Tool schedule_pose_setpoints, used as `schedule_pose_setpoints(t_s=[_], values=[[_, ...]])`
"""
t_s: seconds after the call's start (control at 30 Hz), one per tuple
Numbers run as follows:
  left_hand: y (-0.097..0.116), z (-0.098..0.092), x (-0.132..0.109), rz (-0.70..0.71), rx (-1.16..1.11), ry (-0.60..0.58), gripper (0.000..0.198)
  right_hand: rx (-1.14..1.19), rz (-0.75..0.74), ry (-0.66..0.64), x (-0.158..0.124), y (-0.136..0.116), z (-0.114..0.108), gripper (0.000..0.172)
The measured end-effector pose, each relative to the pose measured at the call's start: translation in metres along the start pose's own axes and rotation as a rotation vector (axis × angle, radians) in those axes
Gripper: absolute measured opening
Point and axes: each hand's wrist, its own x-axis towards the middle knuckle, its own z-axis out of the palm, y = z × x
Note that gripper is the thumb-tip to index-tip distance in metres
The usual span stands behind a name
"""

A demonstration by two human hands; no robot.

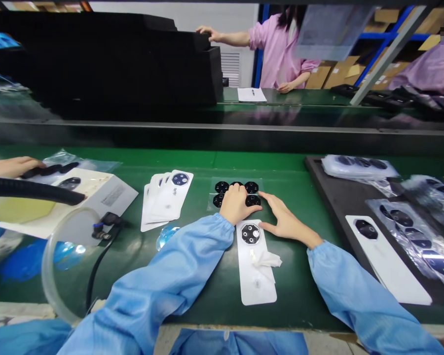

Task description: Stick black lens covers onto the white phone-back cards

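Note:
My left hand (239,204) rests with bunched fingers on several round black camera-module covers (222,187), which lie on a clear sheet (261,181). Whether it grips one is hidden. My right hand (286,222) lies open on the green belt (299,281), its fingers spread and touching nothing held. Between and below my hands lies a white phone-shaped card (257,291) bearing a round black module (250,233) and a crumpled white tissue (266,259). To the left stands a fanned stack of white cards (163,202).
At the left, another person's hand (18,167) holds a black strip above papers, beside a black hose (29,190) and a round clear shield (55,266). A black tray (325,192) at the right holds plastic bags of parts (410,231). A person in pink (277,49) works beyond the black foam stack (96,64).

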Motion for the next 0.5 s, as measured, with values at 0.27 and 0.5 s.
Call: schedule_pose_setpoints(t_s=[0.27, 0.5], values=[[0.003, -0.011, 0.012, -0.051, 0.109, -0.151, 0.035, -0.017, 0.045, -0.011, -0.004, -0.002, 0.002, 0.081], [0.025, -0.016, 0.012, -0.025, 0.148, -0.188, 0.033, 0.010, 0.038, 0.003, -0.004, 0.002, 0.003, 0.083]])
